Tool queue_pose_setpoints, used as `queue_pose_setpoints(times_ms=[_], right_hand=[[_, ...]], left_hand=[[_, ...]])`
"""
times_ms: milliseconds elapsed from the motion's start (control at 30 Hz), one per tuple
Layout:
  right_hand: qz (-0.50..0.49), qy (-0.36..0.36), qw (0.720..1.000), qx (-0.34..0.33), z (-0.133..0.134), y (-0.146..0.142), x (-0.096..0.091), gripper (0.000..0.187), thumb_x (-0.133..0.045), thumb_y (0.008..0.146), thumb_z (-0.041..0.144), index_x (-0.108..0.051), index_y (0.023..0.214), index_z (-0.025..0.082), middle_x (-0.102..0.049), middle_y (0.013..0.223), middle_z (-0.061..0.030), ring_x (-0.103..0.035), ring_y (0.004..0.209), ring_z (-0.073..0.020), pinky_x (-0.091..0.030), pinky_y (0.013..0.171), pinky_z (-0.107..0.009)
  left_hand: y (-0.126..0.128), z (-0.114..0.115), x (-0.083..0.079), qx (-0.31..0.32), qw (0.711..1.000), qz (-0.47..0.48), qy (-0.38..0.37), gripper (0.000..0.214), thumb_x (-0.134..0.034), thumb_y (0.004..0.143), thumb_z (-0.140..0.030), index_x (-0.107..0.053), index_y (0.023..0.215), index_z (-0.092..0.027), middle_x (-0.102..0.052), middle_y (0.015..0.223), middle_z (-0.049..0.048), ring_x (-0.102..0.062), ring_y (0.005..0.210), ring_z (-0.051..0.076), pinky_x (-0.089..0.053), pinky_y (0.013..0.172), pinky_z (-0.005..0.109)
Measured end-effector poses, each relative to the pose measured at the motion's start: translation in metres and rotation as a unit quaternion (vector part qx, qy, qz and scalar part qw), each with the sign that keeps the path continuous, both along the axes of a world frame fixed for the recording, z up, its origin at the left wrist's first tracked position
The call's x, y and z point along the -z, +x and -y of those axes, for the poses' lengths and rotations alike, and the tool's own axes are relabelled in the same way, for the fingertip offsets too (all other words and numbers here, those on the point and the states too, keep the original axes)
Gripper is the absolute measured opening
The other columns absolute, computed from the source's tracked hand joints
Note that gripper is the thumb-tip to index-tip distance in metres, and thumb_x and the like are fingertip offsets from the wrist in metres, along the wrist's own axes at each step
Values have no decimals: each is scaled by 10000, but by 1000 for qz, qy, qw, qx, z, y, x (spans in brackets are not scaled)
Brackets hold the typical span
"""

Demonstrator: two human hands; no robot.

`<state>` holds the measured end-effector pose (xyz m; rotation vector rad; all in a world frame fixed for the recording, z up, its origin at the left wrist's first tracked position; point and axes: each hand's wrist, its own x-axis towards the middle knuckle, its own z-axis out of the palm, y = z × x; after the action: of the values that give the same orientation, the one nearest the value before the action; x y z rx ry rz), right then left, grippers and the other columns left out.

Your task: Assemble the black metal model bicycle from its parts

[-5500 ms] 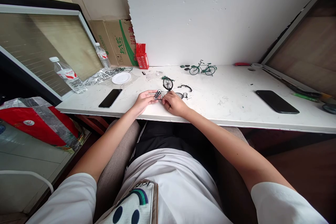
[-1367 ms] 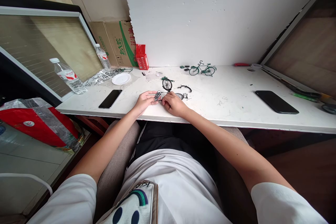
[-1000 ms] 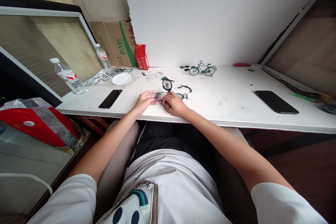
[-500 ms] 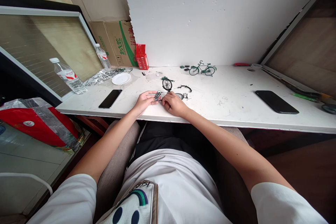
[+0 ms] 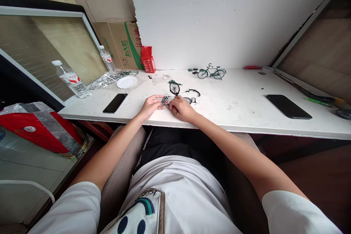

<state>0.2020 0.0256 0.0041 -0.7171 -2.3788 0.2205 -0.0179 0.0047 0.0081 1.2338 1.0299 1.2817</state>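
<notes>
My left hand (image 5: 150, 105) and my right hand (image 5: 181, 108) meet at the front of the white table (image 5: 236, 111). Both pinch a small black and silver model-bicycle part (image 5: 165, 99) between their fingertips. Just behind them stands a black spoked wheel (image 5: 174, 88). A second small wheel (image 5: 187, 99), a curved black mudguard (image 5: 193, 90) and other tiny parts lie beside my right hand. A finished green model bicycle (image 5: 211, 72) stands near the back wall.
A black phone (image 5: 115, 102) lies left of my hands, another phone (image 5: 289, 106) far right. A white lid (image 5: 126, 82), clear plastic bags (image 5: 105, 79), two water bottles (image 5: 71, 79), a red box (image 5: 148, 59) and a cardboard carton (image 5: 122, 44) stand at the back left.
Over the last seconds my hands have stayed almost still on the small part. The view has shifted very slightly; nothing on the table has moved.
</notes>
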Motion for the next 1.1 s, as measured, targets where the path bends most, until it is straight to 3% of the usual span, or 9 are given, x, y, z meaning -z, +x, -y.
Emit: queue_pose_setpoints(times_ms=[1100], right_hand=[[-4, 3, 1000, -2, 0, 0, 0, 215, -533, 900, 32, -654, 897, 210, -704, 903, -99, -546, 1013, -286, -475, 907, -398]], left_hand=[[3, 3, -5, -4, 1000, -6, -5, 384, -751, 813, -159, -686, 1188, -103, -812, 1053, 150, -789, 1035, 248, -623, 1013, 461]])
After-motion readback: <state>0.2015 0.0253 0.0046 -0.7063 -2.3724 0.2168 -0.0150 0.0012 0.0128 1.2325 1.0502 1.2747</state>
